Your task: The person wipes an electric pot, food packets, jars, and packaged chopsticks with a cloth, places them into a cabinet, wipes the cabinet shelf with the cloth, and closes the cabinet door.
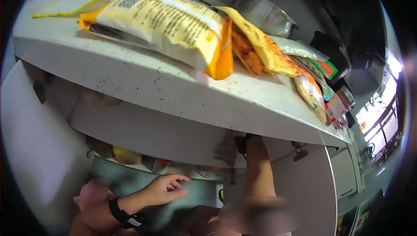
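My left hand (pixel 167 188) hangs below the counter with its fingers loosely bent and apart. Nothing is in it, and a black band circles that wrist. My right forearm (pixel 259 166) reaches up into the open white cabinet (pixel 143 127), near its right side. A black band shows at that wrist; the right hand itself is hidden inside, past the counter's edge. Lower in the cabinet, a yellow item (pixel 126 154) and a red-and-white item (pixel 160 165) sit in a row, partly covered and too dim to name.
The white countertop (pixel 143 77) juts out above both arms. On it lie a large yellow-and-white printed packet (pixel 160 21), several other food packets (pixel 269 51), a jar (pixel 339 103) and a metal pot (pixel 269 16). Open cabinet doors (pixel 39 149) stand at left and right (pixel 304 188).
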Available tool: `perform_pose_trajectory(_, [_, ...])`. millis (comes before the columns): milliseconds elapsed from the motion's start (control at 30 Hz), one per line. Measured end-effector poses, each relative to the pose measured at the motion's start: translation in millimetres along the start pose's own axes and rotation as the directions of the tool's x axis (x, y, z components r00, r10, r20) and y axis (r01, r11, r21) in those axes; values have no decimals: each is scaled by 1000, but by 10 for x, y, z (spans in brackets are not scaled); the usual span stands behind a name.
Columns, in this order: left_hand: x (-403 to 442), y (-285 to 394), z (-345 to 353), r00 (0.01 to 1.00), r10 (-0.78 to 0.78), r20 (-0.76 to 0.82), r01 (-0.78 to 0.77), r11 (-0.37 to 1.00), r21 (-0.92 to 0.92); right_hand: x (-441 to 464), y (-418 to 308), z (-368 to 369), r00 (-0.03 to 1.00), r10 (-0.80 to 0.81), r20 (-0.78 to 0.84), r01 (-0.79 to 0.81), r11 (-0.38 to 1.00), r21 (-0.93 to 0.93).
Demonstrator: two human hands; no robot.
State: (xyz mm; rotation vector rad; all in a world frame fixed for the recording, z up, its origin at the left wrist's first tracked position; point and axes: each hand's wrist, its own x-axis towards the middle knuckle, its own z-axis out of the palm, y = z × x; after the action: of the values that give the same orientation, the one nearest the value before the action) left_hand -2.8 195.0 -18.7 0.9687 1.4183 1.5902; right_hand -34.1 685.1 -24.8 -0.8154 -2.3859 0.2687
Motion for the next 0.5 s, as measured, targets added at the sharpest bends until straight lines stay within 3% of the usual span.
perform_pose_trajectory(67, [-1,32,14,1000,8,2,-8,1000,14,-122,-97,-144,999,-49,19,49,998,33])
perform_pose_trajectory(167, [-11,52,33,1000,14,-16,-14,1000,7,-616,-460,-636,970,-184,158,136,952,273])
perform_pose_trajectory(200, [-17,39,38,1000,-14,-26,13,1000,-2,-876,-723,-976,918,-243,313,151,945,290])
perform_pose_trajectory(267, [-11,-44,41,998,4,-59,-3,1000,16,-1354,-1689,-2007,583,-375,721,445,890,102])
perform_pose_trajectory(333, [-23,-49,65,998,27,-52,-26,1000,8,-1621,-2147,-2710,604,-259,754,242,961,136])
perform_pose_trajectory(400, [-17,-112,104,992,105,-67,-105,994,-5,-1656,-2514,-3380,685,-502,528,403,865,300])
perform_pose_trajectory(433, [-8,-97,103,992,108,-65,-109,994,-6,-1584,-2609,-3620,819,-387,423,296,917,265])
perform_pose_trajectory(467, [-9,-67,97,998,47,-51,-47,999,-3,-1343,-2639,-3724,921,-295,254,187,908,374])
perform_pose_trajectory(500, [-21,-65,93,999,-19,-36,19,1000,5,-944,-2695,-3866,867,-496,57,495,868,29])
